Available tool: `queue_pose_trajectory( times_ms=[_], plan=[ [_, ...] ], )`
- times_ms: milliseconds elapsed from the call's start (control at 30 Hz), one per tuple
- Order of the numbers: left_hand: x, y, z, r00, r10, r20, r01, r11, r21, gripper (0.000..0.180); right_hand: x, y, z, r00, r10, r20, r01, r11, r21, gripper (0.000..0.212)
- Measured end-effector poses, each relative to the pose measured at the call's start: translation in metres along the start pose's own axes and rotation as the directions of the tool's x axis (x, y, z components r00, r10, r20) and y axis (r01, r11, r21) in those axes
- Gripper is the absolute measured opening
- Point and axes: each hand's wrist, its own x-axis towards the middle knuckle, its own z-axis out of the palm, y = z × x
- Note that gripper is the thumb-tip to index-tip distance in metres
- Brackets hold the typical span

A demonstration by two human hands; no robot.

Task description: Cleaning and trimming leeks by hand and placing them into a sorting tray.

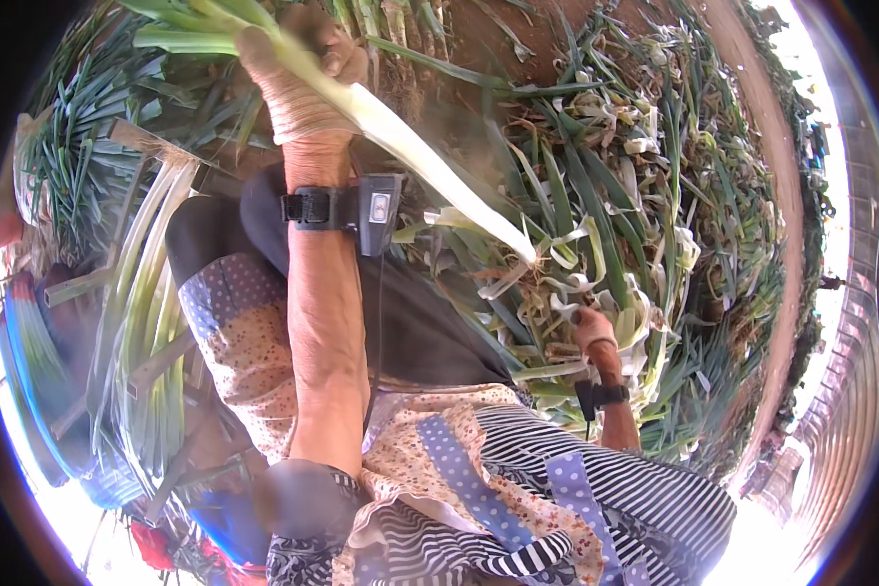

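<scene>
My left hand [308, 83], raised at the top, is wrapped round a leek [430, 171]. The leek slants down to the right, its green leaves at the upper left and its smooth white shaft ending in small roots over the scrap pile. Lower right, my right hand [596, 330] is curled among loose white and green leek peelings [645, 337], apart from the leek. Its fingertips are partly hidden, and what they grip cannot be made out. Each wrist wears a black strap; the left one carries a small grey device [379, 210].
A big heap of leek scraps [693, 234] covers the right side. At left, several leeks lie in a bundle [142, 283] across a wooden frame [78, 285]. More green leeks [88, 146] are piled farther left. A dark cloth [430, 337] and patterned apron [459, 420] cover my lap.
</scene>
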Motion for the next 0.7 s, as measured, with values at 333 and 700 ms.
queue_pose_trajectory(
  times_ms=[333,700],
  plan=[
    [0.000,0.000,0.007,0.997,0.025,0.070,-0.018,0.995,-0.101,0.068,-0.012,-0.067,-0.062,0.798,-0.168,-0.578,0.332,0.924,0.190,0.071],
    [0.000,0.001,0.008,0.967,0.056,-0.249,0.011,0.966,0.260,0.090,0.015,-0.132,-0.062,0.692,-0.227,-0.685,0.467,0.864,0.186,0.057]
  ],
)
